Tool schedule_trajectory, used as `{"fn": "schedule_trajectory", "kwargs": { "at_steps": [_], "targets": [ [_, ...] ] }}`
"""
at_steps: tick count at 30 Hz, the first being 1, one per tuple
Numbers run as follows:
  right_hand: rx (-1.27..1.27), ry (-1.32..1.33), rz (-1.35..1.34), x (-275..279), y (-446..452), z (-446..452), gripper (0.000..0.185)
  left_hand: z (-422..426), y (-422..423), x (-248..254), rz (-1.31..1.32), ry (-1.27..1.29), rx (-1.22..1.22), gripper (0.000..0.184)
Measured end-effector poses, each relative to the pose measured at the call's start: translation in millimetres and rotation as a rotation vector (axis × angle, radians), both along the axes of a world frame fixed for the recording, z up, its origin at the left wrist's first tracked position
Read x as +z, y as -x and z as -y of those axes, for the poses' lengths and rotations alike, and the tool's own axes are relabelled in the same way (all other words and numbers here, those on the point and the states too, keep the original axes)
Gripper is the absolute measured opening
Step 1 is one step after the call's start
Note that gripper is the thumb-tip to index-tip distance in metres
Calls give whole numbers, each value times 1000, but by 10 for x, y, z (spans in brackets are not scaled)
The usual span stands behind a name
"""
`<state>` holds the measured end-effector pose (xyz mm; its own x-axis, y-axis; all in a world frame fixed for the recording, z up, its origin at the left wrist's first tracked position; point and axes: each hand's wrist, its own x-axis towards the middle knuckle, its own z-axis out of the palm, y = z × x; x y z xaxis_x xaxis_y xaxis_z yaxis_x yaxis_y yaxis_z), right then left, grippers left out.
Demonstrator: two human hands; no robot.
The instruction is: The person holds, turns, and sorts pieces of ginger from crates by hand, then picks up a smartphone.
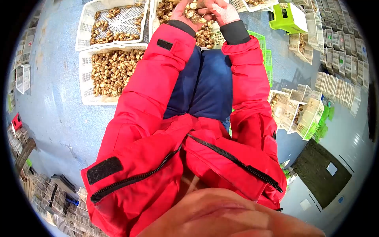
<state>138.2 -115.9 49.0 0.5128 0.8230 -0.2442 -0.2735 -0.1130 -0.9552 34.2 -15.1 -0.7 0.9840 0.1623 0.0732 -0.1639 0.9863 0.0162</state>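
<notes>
At the top edge, my left hand (183,14) and my right hand (222,11) are close together above a white basket (152,15) of brown, knobbly bulbs. Pale and brown bulbs (194,15) lie between the hands, against the fingers. My right hand's fingers curl round toward them. Part of my left hand is cut off by the frame's top edge. More bulbs (204,37) lie in the basket just below the hands, over my knees.
Left of my arms are a full white basket (85,75) and a partly filled one (83,27). A green and white stool (290,17) stands at the upper right. Green baskets (268,65), stacked crates (349,51) and a dark mat (320,172) are on the right.
</notes>
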Motion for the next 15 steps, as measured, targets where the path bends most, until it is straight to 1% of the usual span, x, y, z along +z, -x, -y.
{"fn": "schedule_trajectory", "kwargs": {
  "at_steps": [1, 2, 3, 4, 5, 6, 7, 8, 9, 10, 12, 13, 14, 15],
  "targets": [
    [-31, 31, 18, 10, 16, -32, 37, 38, -22, 29, -196, 59, 46, 36],
    [-62, 62, 37, 25, 22, -37, 36, 51, -36, 37, -197, 62, 31, 36],
    [-41, 1, 66, -48, -26, -44, 34, 59, -43, 46, -198, 64, 17, 36],
    [-28, -2, 58, -47, -72, -35, 34, 55, -42, 48, -201, 66, 6, 36],
    [-10, -3, 48, 15, -111, -27, 34, 84, -64, 115, -281, 144, 85, 35],
    [11, -5, 37, 67, -130, -44, 34, 66, -51, 130, -254, 134, 65, 35],
    [-153, -53, 79, 95, -86, -45, 32, 48, -77, -130, -283, 77, 134, 41],
    [-180, -83, 64, 53, -178, -19, 31, 23, -82, -404, -317, 20, 207, 53],
    [-203, -69, 44, 97, -152, -5, 32, 44, -50, -236, -243, 171, 100, 47],
    [-227, -55, 30, 144, -134, -6, 32, 26, -32, -287, -255, 354, -85, 42],
    [-241, -91, 61, 11, -223, 16, 33, 121, -58, -297, -350, 170, 8, 44],
    [-243, -58, 13, -47, -285, -17, 31, 109, -49, -305, -281, 264, -45, 45],
    [-264, -44, 70, -91, -290, -11, 30, 44, -13, -344, -223, 306, -42, 46],
    [-210, 23, 67, -175, -361, -10, 29, -61, 61, -393, -166, 347, -42, 47]
  ]
}}
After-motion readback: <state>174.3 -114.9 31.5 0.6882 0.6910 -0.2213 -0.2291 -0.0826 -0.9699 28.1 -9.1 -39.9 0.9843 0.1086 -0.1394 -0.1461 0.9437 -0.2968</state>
